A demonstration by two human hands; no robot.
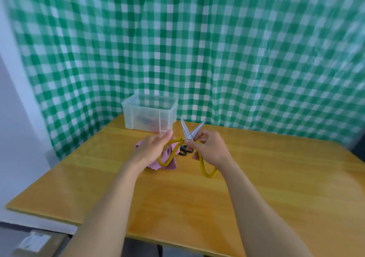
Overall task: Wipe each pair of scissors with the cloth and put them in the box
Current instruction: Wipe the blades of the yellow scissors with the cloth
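I hold yellow-handled scissors (190, 130) above the table, blades spread open and pointing away from me. My left hand (153, 148) grips the left handle loop, and my right hand (210, 148) grips the right loop near the pivot. A pink cloth (167, 165) lies crumpled on the table under my left hand, partly hidden by it. Black-handled scissors (184, 150) lie on the table behind the yellow ones, mostly hidden. A clear plastic box (150, 112) stands at the table's far edge, with dark and red shapes showing dimly through its wall.
The wooden table (197, 207) ends at a green-and-white checked curtain (197, 49) behind the box. A white wall (17, 128) runs along the left. A cardboard box (33, 243) sits on the floor at the lower left.
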